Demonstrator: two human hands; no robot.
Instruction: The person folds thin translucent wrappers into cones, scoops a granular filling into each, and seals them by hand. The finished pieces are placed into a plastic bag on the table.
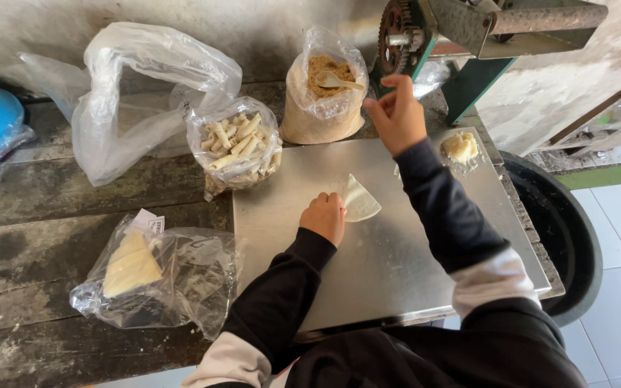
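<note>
Seen from the head camera, a person in dark sleeves works at a steel sheet (397, 266) laid on a worn wooden tabletop (44, 237). The left hand (323, 217) rests on the sheet with its fingers (333, 202) curled down, pressing the near left corner of a thin, pale triangular wrapper (359, 199); the rest of the wrapper lies flat to the right of those fingers, and nothing is gripped. The right hand (397, 115) is raised at the far edge of the sheet, fingers loosely bent and partly apart, holding nothing visible, just to the right of an open bag of brown filling (323, 97) with a spoon (336, 80) in it. To the left of that bag stands a bag of finished rolls (237, 147). A bag of stacked wrappers (154, 276) lies on the near left of the tabletop. A lump of pale dough (461, 147) sits at the far right of the sheet, below a geared machine (468, 29).
</note>
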